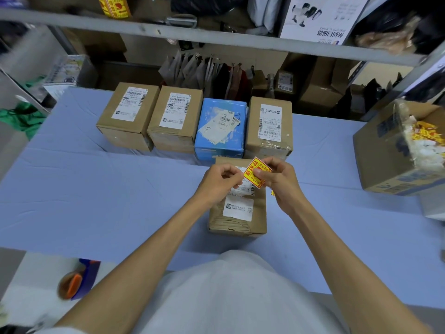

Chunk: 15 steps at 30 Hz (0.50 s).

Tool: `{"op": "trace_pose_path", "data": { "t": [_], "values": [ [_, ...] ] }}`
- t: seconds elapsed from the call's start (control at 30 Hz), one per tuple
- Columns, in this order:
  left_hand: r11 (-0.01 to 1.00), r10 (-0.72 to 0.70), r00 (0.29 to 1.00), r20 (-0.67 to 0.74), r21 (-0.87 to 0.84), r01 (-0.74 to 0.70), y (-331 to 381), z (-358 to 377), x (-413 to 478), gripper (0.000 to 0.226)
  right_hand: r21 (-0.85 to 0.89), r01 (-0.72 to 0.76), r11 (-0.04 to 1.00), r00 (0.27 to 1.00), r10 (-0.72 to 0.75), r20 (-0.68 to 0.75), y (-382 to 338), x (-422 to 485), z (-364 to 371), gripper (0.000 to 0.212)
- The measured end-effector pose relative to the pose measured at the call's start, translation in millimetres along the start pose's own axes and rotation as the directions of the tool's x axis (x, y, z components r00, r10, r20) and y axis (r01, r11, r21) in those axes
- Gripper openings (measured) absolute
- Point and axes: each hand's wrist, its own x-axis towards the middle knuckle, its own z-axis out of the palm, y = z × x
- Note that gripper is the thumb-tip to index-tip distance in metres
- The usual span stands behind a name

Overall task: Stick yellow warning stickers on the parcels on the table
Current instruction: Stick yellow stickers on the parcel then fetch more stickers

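Blue-covered table (96,189) beneath cluttered shelves (216,39); row of four parcels (175,116) along its far side, fifth brown parcel (258,213) nearer, label (238,209) facing up. Just above that parcel, left hand (216,182) and right hand (281,182) close together, fingertips of both pinching one yellow warning sticker (255,166). Open carton (380,150) with more stickers at right

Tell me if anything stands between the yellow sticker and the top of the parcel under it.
Nothing visible does. The left hand and right hand hold the yellow sticker over the near parcel; only its own white label covers part of that top.
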Motion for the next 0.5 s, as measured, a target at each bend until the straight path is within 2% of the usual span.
{"op": "trace_pose_path", "data": {
  "t": [0.5],
  "values": [
    [0.998, 0.015, 1.000, 0.025, -0.068, -0.014, 1.3, -2.1, -0.4, 0.006, -0.010, 0.016, 1.000, 1.000, -0.016, -0.014, -1.6, 2.0, -2.2, 0.012]
  ]
}}
